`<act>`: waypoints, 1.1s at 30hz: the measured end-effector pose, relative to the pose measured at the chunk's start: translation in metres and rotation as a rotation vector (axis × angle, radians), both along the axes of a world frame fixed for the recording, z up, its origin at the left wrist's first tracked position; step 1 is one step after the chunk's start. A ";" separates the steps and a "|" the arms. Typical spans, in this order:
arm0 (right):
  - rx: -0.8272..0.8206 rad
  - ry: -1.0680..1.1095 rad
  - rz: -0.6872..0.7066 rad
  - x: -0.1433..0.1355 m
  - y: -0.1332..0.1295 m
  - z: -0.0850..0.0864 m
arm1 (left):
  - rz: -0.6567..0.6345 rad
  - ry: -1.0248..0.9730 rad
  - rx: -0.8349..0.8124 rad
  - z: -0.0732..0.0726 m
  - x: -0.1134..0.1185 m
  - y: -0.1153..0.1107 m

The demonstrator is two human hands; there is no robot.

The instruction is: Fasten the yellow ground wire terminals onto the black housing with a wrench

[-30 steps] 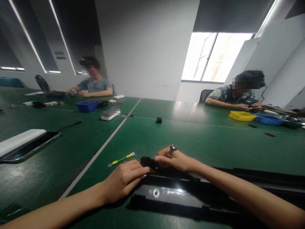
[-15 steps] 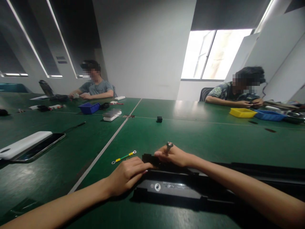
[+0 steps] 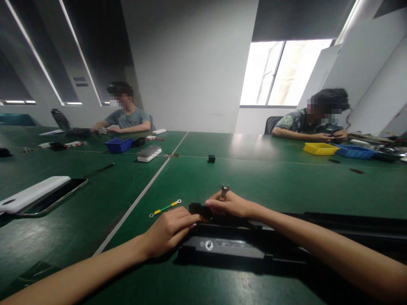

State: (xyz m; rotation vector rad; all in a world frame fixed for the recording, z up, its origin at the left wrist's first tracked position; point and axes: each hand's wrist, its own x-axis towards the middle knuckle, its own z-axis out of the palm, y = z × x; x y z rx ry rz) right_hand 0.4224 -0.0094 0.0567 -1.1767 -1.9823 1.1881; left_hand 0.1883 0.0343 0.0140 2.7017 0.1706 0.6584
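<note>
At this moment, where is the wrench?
In the head view, the wrench is just right of centre, in the right hand, its forked end pointing up; the left hand is to its left.

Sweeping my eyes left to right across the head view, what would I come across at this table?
Smartphone, dark blue bin, green-and-yellow wire with ring terminals, small black cube, open-end wrench in the right hand, yellow bin, lighter blue bin.
</note>
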 end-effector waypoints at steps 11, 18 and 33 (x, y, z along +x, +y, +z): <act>0.053 -0.056 -0.015 0.000 0.000 0.002 | 0.013 0.031 -0.024 0.001 0.001 -0.002; 0.091 -0.069 0.000 0.002 0.000 0.001 | 0.006 0.008 -0.004 -0.002 0.000 0.001; 0.058 -0.052 -0.015 0.001 0.000 0.002 | 0.004 0.010 -0.019 0.001 0.000 -0.001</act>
